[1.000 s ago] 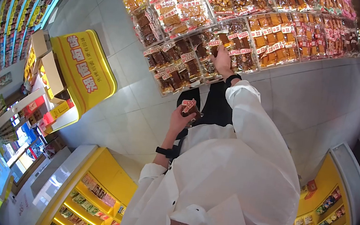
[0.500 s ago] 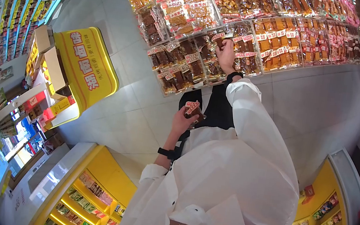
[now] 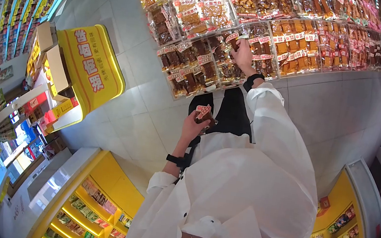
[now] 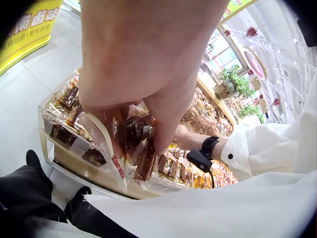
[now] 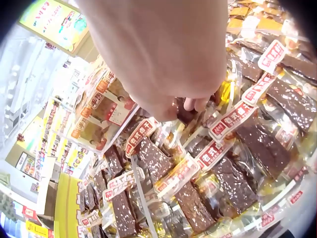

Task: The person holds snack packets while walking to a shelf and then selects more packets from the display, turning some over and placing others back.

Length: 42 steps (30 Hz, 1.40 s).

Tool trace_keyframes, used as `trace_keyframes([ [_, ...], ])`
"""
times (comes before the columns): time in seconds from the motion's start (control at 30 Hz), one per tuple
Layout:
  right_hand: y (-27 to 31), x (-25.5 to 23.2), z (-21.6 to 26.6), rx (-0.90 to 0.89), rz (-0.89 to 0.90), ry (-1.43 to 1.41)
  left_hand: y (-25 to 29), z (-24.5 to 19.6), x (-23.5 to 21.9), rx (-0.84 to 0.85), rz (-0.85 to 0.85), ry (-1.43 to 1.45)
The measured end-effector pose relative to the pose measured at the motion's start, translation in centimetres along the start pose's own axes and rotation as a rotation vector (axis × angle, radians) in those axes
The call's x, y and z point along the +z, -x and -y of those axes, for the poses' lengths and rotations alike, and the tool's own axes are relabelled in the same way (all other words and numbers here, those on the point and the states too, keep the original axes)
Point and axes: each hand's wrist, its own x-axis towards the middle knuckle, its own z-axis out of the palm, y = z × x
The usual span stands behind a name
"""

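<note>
My left hand [image 3: 193, 126] is low in front of the body and grips clear snack packets [image 4: 136, 131] with dark brown slabs inside. One packet's red-and-white label [image 3: 203, 111] faces up beyond the thumb, and a label's pale back edge shows in the left wrist view. Over the near row of the display, my right hand [image 3: 242, 57] has its fingers curled at a dark brown snack packet [image 5: 185, 110]; the back of the hand hides most of it in the right wrist view. Around it lie similar labelled packets [image 5: 230, 183].
Clear dividers [image 5: 141, 198] separate the bins. Orange-brown packets [image 3: 293, 50] fill the bin to the right. A yellow sign stand [image 3: 93, 68] with open cardboard boxes [image 3: 57, 70] is at left. Yellow shelves [image 3: 93, 202] stand behind on both sides.
The right hand has lifted slightly and turned among the packets, and a pale edge now shows at its fingertips. The left hand keeps its grip in nearly the same place.
</note>
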Motion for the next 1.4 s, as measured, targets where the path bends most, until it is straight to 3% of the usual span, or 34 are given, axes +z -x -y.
trace_keyframes([
  [0.2, -0.8, -0.5, 0.0, 0.047, 0.151, 0.065, -0.2, 0.6, 0.2, 0.016, 0.001, 0.026],
  [0.37, -0.4, 0.3, -0.3, 0.051, 0.085, 0.044, 0.0, -0.4, 0.0, -0.018, 0.0, -0.038],
  [0.43, 0.0, 0.5, 0.2, 0.067, 0.084, 0.059, 0.3, -1.3, 0.1, -0.047, 0.013, 0.07],
  [0.7, 0.3, 0.2, 1.0, 0.062, -0.018, 0.031, -0.2, 0.6, 0.2, -0.019, -0.004, 0.021],
  [1.13, 1.0, 0.2, 0.6, 0.094, 0.111, 0.095, -0.3, 0.5, 0.4, 0.013, -0.006, 0.022],
  [1.4, 0.5, 0.9, 1.1, 0.246, 0.144, 0.215, -0.3, 0.2, 0.3, -0.021, 0.009, -0.001],
])
